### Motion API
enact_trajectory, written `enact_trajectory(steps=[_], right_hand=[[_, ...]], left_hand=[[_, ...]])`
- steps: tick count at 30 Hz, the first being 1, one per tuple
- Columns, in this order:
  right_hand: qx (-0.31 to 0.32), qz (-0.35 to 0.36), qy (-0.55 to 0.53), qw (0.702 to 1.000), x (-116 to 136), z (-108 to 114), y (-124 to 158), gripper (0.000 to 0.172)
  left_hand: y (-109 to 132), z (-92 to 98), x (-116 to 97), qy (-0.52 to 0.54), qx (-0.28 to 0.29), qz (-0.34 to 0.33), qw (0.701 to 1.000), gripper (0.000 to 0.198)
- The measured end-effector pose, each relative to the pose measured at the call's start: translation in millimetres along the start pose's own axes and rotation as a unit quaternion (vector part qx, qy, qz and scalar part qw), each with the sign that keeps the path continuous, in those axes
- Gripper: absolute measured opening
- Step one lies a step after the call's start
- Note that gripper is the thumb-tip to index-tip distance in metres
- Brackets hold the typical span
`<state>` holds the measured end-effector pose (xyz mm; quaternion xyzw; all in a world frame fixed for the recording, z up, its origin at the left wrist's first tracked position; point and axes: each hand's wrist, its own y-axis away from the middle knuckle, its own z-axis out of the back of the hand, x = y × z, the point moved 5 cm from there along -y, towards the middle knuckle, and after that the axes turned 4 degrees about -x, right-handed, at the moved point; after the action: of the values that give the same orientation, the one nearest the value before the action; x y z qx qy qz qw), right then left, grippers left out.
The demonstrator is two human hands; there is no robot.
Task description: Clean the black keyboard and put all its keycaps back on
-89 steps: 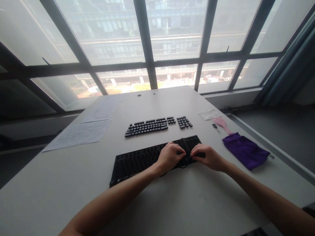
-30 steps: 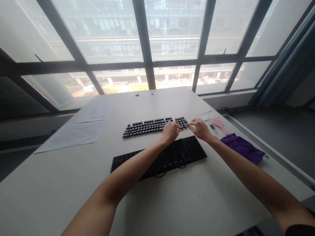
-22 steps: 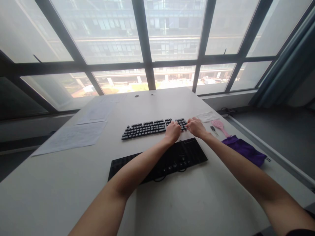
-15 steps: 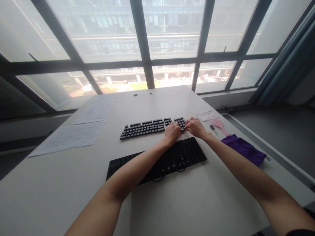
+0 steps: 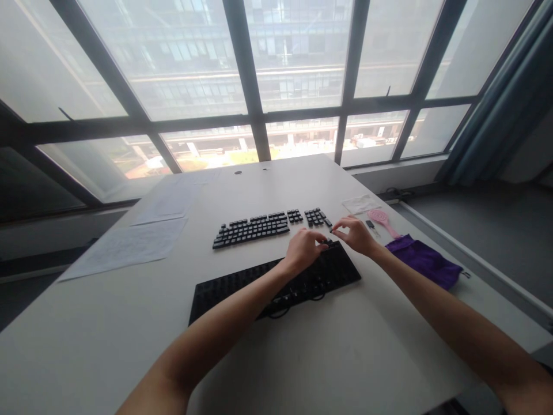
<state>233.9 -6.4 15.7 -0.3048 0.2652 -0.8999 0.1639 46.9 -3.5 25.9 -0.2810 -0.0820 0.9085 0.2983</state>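
Observation:
A black keyboard base (image 5: 242,282) lies face up, slightly turned, with my left forearm across it. Over its far right corner, my left hand (image 5: 302,250) is closed in a pinch at dark keycaps (image 5: 328,241); how firmly it grips them is hard to see. My right hand (image 5: 355,234), just to the right, has thumb and finger pinched on a small dark keycap (image 5: 331,230). Beyond the base, loose black keycaps (image 5: 253,228) are laid out in keyboard order, with the number-pad group (image 5: 315,217) closest to my hands.
On the right lie a keycap puller (image 5: 370,225), a pink paddle-shaped object (image 5: 380,217), a purple pouch (image 5: 421,260) and a clear plastic bag (image 5: 360,204). Paper sheets (image 5: 125,245) cover the left of the white table (image 5: 268,369). Windows stand behind.
Both hands have come back from the number-pad keycaps toward the base's far right corner. Some keycaps have left the right side of that group.

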Motion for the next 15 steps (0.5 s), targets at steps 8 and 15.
enact_trajectory(steps=[8,15], right_hand=[[0.027,-0.053,-0.096,0.994,19,26,79,0.005],[0.040,-0.081,-0.144,0.986,25,30,100,0.009]], left_hand=[[61,-13.9,-45,0.091,0.053,-0.024,0.994,0.017],[73,-22.9,-46,0.063,0.031,-0.048,0.996,0.017]])
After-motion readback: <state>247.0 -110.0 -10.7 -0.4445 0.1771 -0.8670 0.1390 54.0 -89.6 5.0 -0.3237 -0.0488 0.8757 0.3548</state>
